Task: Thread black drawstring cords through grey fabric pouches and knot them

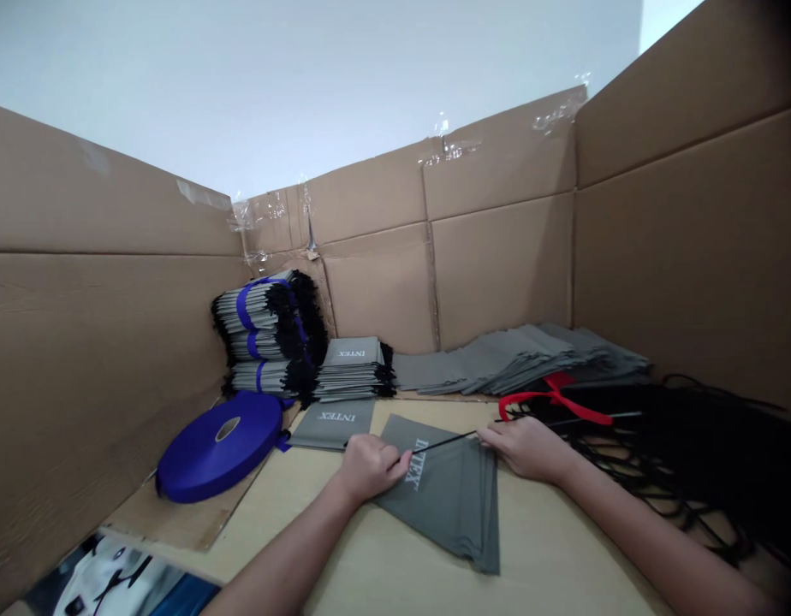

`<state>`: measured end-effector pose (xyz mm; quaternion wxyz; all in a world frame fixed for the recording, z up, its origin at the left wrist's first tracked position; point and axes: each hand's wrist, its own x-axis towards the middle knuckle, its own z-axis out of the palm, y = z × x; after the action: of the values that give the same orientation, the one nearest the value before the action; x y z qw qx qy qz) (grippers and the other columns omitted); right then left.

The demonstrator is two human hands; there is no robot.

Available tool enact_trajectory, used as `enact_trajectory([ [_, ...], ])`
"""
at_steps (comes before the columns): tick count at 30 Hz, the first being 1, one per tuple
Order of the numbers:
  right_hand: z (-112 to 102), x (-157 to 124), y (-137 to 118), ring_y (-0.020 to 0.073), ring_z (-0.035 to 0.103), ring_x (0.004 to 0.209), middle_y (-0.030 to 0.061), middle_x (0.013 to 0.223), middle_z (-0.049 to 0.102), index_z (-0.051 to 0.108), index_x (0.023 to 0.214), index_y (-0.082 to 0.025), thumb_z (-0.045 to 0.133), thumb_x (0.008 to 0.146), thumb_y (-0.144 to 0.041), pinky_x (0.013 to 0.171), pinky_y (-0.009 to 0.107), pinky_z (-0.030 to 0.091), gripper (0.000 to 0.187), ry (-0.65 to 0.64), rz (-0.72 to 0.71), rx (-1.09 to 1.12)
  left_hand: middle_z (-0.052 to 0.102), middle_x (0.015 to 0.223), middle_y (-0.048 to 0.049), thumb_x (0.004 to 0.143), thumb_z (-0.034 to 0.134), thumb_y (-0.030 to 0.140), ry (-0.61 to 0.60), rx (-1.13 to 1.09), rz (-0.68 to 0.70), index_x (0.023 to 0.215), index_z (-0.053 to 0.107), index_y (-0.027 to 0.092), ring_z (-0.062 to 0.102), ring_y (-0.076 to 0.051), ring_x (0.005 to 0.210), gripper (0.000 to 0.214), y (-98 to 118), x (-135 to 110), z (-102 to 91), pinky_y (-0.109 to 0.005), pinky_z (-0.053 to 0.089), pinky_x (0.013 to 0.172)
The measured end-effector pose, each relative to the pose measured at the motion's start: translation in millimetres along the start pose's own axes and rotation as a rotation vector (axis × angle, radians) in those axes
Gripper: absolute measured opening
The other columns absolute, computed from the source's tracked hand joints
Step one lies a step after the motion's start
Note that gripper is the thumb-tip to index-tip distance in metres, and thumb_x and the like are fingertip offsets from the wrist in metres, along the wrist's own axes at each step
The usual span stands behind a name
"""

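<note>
A thin black cord (443, 442) is stretched between my two hands, above a grey fabric pouch printed INTEX (427, 505) that lies slanted on the table with more grey layers under its right side. My left hand (373, 468) is closed on the cord's left end, at the pouch's left edge. Closed on the other end, my right hand (527, 447) is over the pouch's upper right corner. Just beyond it lie red-handled scissors (556, 400). Another flat INTEX pouch (335, 424) rests to the left.
A roll of blue strap (222, 449) lies at left. Behind it stand strapped bundles of pouches (267, 334), beside a smaller pouch stack (350, 368). Grey pouches (511, 355) line the back; black cords (684, 462) are heaped at right. Cardboard walls (498, 257) enclose the table (562, 556).
</note>
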<state>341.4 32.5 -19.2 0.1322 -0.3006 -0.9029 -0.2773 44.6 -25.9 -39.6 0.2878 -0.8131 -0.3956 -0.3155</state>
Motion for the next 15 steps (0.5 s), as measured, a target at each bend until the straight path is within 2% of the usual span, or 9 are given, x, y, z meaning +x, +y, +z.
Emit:
enact_trajectory([
  [7,3.7,1.0,4.5,0.0151,0.057,0.054,0.0077,0.071,0.067,0.059,0.081,-0.018,0.039,0.086,-0.019,0.05,0.029,0.022,0.021,-0.018,0.068,0.025,0.055,0.044,-0.0045,0.084,0.046,0.032,-0.063,0.017,0.007,0.046,0.056,0.017,0.05,-0.011,0.043,0.042,5.4,6.2,1.8,-0.021,0.024,0.044],
  [15,-2.1,6.9,-8.1,0.0191,0.064,0.065,0.0092,0.078,0.071,0.062,0.084,-0.019,0.038,0.086,-0.021,0.053,0.027,0.03,0.025,-0.101,0.12,0.064,0.063,0.055,-0.008,0.087,0.038,0.025,-0.181,0.044,-0.166,0.055,0.064,0.016,0.058,-0.014,0.053,0.043,-1.1,15.1,-8.4,-0.023,0.033,0.052],
])
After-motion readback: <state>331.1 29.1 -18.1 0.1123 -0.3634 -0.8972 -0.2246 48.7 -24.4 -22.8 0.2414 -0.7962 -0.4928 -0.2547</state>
